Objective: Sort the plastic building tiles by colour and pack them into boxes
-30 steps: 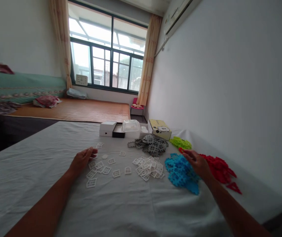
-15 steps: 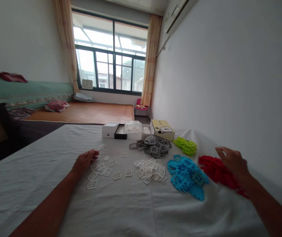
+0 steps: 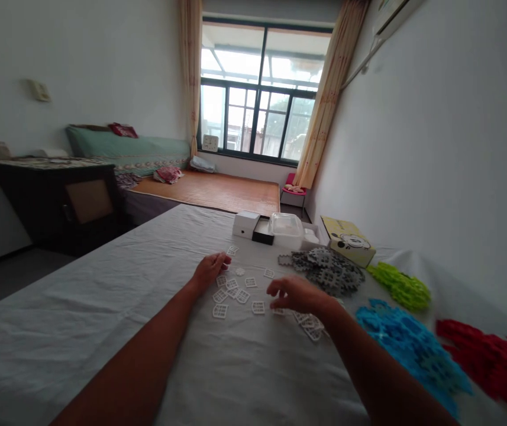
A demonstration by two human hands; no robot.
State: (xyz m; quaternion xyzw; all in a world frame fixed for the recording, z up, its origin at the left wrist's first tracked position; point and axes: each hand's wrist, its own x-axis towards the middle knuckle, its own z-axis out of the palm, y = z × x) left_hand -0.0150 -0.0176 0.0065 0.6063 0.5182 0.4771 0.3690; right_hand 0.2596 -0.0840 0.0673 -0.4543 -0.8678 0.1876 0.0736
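My left hand (image 3: 212,267) rests on the cloth with its fingers curled together. Something white shows at its fingertips, too small to make out. Close by lie several loose white window-shaped plastic pieces (image 3: 220,311) and a small white flower-like piece (image 3: 240,272). My right hand (image 3: 296,294), fingers apart and bent downward, hovers over a single white window piece (image 3: 278,311). Its wrist and forearm partly cover the heap of white window pieces (image 3: 310,325). I see nothing between the right fingers.
Behind my right hand are grey interlocking pieces (image 3: 330,269). Lime-green (image 3: 401,285), blue (image 3: 408,346) and red (image 3: 488,364) piles lie to the right. A clear plastic container (image 3: 286,228), a white box (image 3: 246,224) and a yellow box (image 3: 347,239) line the back.
My right hand has moved left from the red pile to the white window pieces. The view has turned left, while my left hand stays by the loose pieces.
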